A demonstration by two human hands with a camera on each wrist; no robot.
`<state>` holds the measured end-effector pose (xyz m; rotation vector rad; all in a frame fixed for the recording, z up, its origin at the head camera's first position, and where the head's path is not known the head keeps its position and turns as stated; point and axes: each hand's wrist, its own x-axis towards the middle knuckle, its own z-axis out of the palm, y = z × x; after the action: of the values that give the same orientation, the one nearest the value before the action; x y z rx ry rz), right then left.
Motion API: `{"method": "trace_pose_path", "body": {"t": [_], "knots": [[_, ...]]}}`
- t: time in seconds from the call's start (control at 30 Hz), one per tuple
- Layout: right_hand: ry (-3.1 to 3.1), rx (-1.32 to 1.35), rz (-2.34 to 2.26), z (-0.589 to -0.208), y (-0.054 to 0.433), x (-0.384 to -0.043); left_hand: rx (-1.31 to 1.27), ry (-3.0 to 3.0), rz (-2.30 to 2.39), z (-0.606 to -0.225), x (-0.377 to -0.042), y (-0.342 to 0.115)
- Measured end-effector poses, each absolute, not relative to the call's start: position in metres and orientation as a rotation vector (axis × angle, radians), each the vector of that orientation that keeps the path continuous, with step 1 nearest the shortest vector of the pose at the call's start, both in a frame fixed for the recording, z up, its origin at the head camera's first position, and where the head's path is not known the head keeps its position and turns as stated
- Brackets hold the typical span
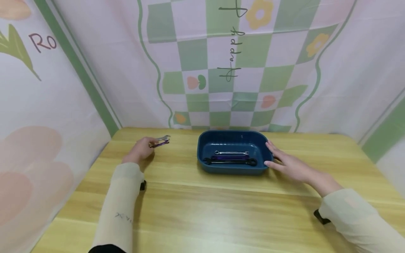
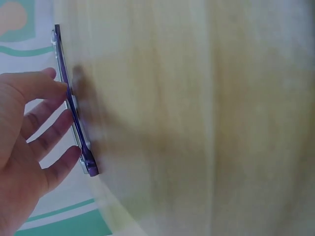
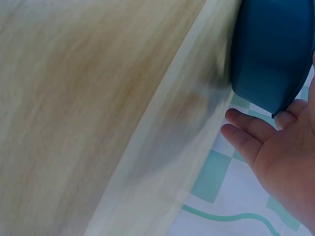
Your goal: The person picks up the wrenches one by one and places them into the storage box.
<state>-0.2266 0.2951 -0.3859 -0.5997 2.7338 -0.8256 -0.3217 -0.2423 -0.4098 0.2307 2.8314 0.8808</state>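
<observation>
The tray is blue, its wrenches silver, purple and black, the backdrop green-and-white checked.

"Happy" on the back curtain; "Ro" on the side curtain; left sleeve lettering unclear

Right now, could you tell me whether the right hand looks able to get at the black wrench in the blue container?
Probably yes: the right hand touches the blue container, whose top is open, and nothing appears to cover the black wrench.

three wrenches in tub on table | two wrenches left of tub | cloth behind
</observation>
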Motion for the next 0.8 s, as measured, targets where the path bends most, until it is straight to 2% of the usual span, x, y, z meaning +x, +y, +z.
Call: {"method": "trace_pose_path", "body": {"t": [0.33,0.8], "knots": [[2.737,-0.602,-0.836,-0.3874,0.2959,-0.2262,0.195,2.838,0.797,-0.4112,-0.3294,-0.2377],[2.731,-0.58,-0.811,-0.3837,0.2942,-0.2263,0.281,2.828,0.712,-0.4099,-0.3297,-0.2397]]}}
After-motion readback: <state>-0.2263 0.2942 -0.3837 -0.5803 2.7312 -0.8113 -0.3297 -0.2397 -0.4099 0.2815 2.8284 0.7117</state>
